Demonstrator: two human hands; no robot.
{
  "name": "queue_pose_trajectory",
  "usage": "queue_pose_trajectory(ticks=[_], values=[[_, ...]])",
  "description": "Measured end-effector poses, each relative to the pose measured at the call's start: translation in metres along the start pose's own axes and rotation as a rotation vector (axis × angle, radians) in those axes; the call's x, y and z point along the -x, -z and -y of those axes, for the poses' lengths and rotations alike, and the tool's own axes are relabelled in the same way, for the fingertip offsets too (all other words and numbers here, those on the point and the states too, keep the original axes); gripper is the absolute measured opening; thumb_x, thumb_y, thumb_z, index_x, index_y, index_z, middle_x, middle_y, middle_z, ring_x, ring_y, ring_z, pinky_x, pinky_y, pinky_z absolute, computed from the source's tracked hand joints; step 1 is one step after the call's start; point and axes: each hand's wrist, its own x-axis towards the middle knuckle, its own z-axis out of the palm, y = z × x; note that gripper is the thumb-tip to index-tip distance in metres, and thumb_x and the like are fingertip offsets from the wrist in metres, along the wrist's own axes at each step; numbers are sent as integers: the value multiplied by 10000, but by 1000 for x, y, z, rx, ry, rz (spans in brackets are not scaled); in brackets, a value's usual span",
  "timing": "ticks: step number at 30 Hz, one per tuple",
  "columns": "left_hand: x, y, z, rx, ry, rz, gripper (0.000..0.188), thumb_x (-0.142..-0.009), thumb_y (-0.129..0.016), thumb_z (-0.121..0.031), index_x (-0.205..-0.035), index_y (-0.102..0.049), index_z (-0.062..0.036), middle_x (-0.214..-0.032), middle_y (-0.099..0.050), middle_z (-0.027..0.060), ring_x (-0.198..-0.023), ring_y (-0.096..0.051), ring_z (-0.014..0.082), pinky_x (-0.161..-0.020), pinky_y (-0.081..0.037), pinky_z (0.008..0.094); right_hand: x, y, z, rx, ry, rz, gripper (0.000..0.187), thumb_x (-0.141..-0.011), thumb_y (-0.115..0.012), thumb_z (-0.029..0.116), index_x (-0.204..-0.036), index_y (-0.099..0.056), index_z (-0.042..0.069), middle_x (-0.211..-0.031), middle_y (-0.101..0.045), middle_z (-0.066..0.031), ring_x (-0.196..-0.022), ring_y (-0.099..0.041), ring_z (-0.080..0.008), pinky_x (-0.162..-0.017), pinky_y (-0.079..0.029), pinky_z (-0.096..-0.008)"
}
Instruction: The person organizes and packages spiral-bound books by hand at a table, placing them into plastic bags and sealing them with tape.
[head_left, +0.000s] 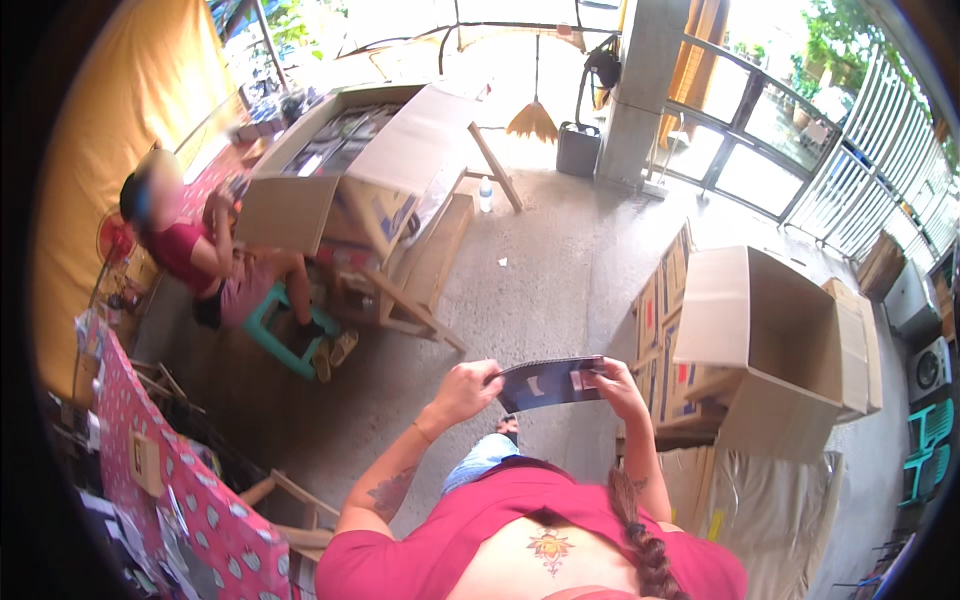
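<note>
A thin, dark, flat rectangular packet (553, 386) with a few pale patches is stretched between my two hands, over the concrete floor. My left hand (468, 392) is closed on its left end, and my right hand (622, 388) grips the opposite end near the top corner. The packet bows slightly along its upper edge. What it contains cannot be made out. To the right of my right hand stands an open cardboard box (712, 308) with its flaps folded out; no contents show in the part I see.
At the left, a large open carton (405, 145) full of flat packs rests on a wooden stand. A person (195, 240) sits beside it on a green stool (275, 325). A wooden bench (432, 255), a pink-covered table (185, 480) and a wrapped carton (775, 500) surround me.
</note>
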Motion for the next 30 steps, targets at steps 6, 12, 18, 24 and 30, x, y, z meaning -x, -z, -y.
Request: queue_pose_trajectory(ticks=[6, 12, 18, 24, 30], values=[[-277, -10, 23, 177, -50, -24, 196, -913, -662, -194, -923, -667, 2, -795, -682, 151, -689, -673, 228, -644, -514, 344, -195, 124, 39, -123, 113, -295, 122, -928, -630, 34, -1038, -677, 12, -933, -718, -37, -811, -660, -87, -739, -536, -253], [-506, -38, 70, 252, -124, -273, 123, -872, -685, -108, -911, -669, 8, -806, -683, 153, -691, -667, 269, -648, -520, 343, -408, 242, 74, -155, 137, -342, 156, -930, -642, 47, -1072, -676, -6, -969, -713, -26, -828, -649, -81, -745, -520, -252], [-690, -21, 139, 206, 69, -430, 185, -901, -692, -172, -968, -660, -3, -775, -675, 138, -686, -675, 269, -659, -528, 368, -667, 334, 125, -57, 131, -25, 172, -934, -642, 46, -1095, -669, -9, -975, -708, -19, -845, -641, -77, -760, -513, -245], [-853, 58, 297, -79, 345, -775, 260, -921, -663, -231, -1059, -682, -12, -895, -706, 175, -798, -693, 304, -719, -539, 392, -897, 389, 125, -95, 166, 105, 188, -945, -633, 51, -1124, -655, -2, -1012, -702, -21, -901, -630, -77, -815, -495, -257], [-962, 196, 576, -540, 764, -907, 323, -847, -680, -182, -1074, -660, 47, -1087, -661, 248, -1043, -636, 391, -899, -508, 446, -1097, 426, 116, -281, 76, 183, 210, -941, -612, 32, -1149, -629, 10, -1032, -682, -12, -898, -622, -83, -791, -491, -247]])
